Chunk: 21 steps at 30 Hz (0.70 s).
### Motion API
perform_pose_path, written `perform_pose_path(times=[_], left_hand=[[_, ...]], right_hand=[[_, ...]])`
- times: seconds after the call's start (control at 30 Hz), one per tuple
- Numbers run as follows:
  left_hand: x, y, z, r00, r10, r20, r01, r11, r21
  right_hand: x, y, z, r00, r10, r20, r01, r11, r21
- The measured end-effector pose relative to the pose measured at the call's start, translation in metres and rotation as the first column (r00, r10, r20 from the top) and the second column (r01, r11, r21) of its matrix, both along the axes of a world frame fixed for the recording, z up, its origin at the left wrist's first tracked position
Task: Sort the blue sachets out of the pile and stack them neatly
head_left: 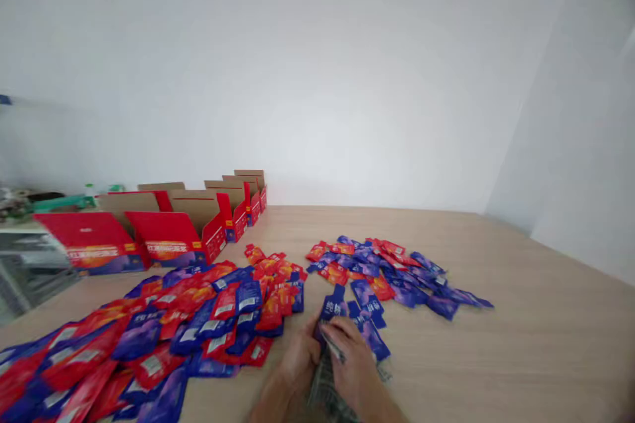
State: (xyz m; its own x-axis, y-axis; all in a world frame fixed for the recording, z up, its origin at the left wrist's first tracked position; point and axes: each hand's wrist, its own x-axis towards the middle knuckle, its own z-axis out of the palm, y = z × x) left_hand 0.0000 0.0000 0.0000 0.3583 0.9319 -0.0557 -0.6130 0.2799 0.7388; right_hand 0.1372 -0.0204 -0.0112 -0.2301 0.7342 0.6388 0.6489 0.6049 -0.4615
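Observation:
A blue pouch (333,304) with white lettering and a narrow spout end points away from me at the front middle of the table. My left hand (301,351) is closed on its left edge. My right hand (351,353) has its fingers pressed together over the lower part of the pouch, with a small pale piece, too blurred to name, at the fingertips. Beneath both hands lies a greyish, patterned sheet or strip (323,380), partly hidden. Just right of my right hand, a few more blue pouches (374,338) lie flat.
A large heap of red and blue pouches (198,324) spreads across the left side. Another mixed pile (397,271) lies at centre right. Open red cartons (171,234) with raised flaps stand in rows at the back left. A pale wall (367,92) rises behind the wooden table (520,304).

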Motion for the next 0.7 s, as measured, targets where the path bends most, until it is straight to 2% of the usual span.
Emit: perform_pose_path(times=[0.1,0.17,0.2,0.27,0.33,0.4,0.47,0.57,0.63,0.7], left_hand=[[0.01,-0.008,0.008,0.989,-0.147,0.007,0.146,0.986,0.082],[0.014,-0.009,0.009,0.982,-0.19,0.021,0.186,0.976,0.115],[0.014,-0.009,0.007,0.981,-0.194,0.031,0.189,0.975,0.117],[0.011,-0.005,0.003,0.985,-0.16,0.058,0.155,0.984,0.091],[0.005,0.0,-0.003,0.99,-0.114,0.08,0.109,0.992,0.065],[-0.001,0.003,-0.006,0.992,-0.078,0.1,0.072,0.995,0.064],[-0.004,0.004,-0.006,0.99,-0.073,0.12,0.066,0.996,0.06],[0.001,0.0,-0.001,0.984,-0.103,0.145,0.103,0.995,0.007],[0.007,-0.002,0.003,0.976,-0.129,0.174,0.138,0.99,-0.041],[0.011,-0.002,0.007,0.967,-0.141,0.21,0.162,0.983,-0.082]], right_hand=[[0.028,0.014,0.011,0.962,-0.243,-0.126,0.245,0.969,-0.001],[0.036,0.016,0.015,0.936,-0.303,-0.178,0.308,0.951,0.004],[0.035,0.014,0.016,0.936,-0.298,-0.187,0.306,0.952,0.014],[0.024,0.006,0.019,0.964,-0.218,-0.155,0.225,0.974,0.03],[0.007,-0.006,0.023,0.997,-0.036,-0.065,0.035,0.999,-0.008],[-0.007,-0.016,0.027,0.994,0.113,-0.003,-0.113,0.99,-0.08],[-0.01,-0.018,0.029,0.995,0.099,-0.025,-0.101,0.992,-0.074],[0.003,-0.01,0.026,0.991,-0.079,-0.112,0.083,0.996,0.03],[0.012,-0.005,0.023,0.973,-0.173,-0.15,0.183,0.982,0.051],[0.014,-0.005,0.023,0.979,-0.16,-0.13,0.167,0.985,0.047]])
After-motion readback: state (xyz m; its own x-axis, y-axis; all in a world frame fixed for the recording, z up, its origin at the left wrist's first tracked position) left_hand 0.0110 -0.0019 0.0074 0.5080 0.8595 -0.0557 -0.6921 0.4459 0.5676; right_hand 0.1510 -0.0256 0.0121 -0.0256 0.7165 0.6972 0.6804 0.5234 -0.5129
